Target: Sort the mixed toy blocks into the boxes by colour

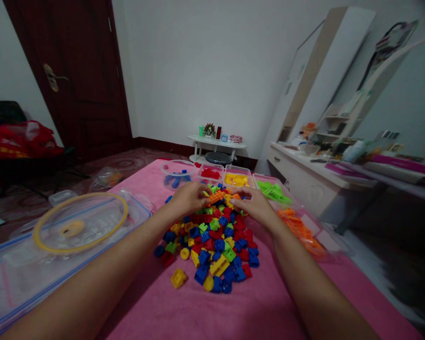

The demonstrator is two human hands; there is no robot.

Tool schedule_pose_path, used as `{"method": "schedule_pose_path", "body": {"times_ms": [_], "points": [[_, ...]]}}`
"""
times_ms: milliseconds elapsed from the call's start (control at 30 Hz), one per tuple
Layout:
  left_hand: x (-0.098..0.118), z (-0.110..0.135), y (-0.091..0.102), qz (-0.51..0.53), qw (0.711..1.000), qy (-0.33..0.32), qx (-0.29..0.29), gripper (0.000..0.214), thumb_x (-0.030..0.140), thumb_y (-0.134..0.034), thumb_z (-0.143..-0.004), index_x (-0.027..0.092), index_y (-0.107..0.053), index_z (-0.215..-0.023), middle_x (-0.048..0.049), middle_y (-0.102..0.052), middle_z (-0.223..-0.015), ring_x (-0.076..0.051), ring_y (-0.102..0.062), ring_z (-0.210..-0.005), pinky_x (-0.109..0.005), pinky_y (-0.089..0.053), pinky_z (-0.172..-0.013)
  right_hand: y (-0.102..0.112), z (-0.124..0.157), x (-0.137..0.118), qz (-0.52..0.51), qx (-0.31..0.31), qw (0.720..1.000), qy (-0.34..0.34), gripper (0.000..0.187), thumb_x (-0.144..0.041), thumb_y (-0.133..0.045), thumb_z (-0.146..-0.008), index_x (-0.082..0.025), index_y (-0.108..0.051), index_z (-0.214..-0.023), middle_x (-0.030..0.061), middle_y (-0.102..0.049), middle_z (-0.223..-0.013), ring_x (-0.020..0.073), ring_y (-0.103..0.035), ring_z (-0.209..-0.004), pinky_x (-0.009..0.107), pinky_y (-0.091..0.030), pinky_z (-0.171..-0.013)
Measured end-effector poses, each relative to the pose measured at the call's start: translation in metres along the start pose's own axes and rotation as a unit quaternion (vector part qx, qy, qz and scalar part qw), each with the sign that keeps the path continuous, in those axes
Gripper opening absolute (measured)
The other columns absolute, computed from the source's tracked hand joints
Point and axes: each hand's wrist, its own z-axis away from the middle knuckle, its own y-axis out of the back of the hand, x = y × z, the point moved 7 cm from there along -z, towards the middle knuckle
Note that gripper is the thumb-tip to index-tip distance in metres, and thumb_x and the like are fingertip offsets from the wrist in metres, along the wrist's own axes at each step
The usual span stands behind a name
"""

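Observation:
A heap of small plastic blocks in red, blue, yellow and green lies on a pink cloth. Both hands rest at the far end of the heap. My left hand has its fingers curled onto an orange block. My right hand faces it with fingers pinched on the same orange piece from the right. Beyond the hands stand clear tubs: one with blue blocks, one with red, one with yellow, one with green, and one with orange on the right.
Clear lids, one round with a yellow rim, lie at the left on a large clear box. A white desk with clutter stands to the right, a small white table at the back wall, a dark door at the left.

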Motion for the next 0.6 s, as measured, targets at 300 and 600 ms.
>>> {"method": "schedule_pose_path", "body": {"times_ms": [300,600], "points": [[0.019,0.003,-0.029,0.405,0.905,0.083,-0.102,0.044,0.039,-0.073,-0.062,0.013,-0.060,-0.095,-0.0003,-0.064,-0.063,-0.009,-0.056,-0.053,-0.021,-0.045,-0.055,-0.018,0.014,-0.030,-0.246,-0.105,0.963,-0.018,0.034,-0.036,-0.074,-0.062,-0.019,-0.054,-0.084,-0.0018,-0.062,-0.072,0.0125,-0.062,-0.057,0.020,-0.042,-0.047],[0.021,0.002,-0.032,0.329,0.941,0.055,-0.058,0.040,0.043,-0.066,-0.067,0.011,-0.066,-0.091,-0.0043,-0.068,-0.075,-0.013,-0.060,-0.062,-0.024,-0.046,-0.058,0.028,0.004,-0.032,-0.076,0.059,0.995,0.035,0.031,-0.039,-0.071,-0.061,-0.019,-0.058,-0.081,0.0021,-0.064,-0.085,0.0134,-0.059,-0.061,0.026,-0.047,-0.054]]}}
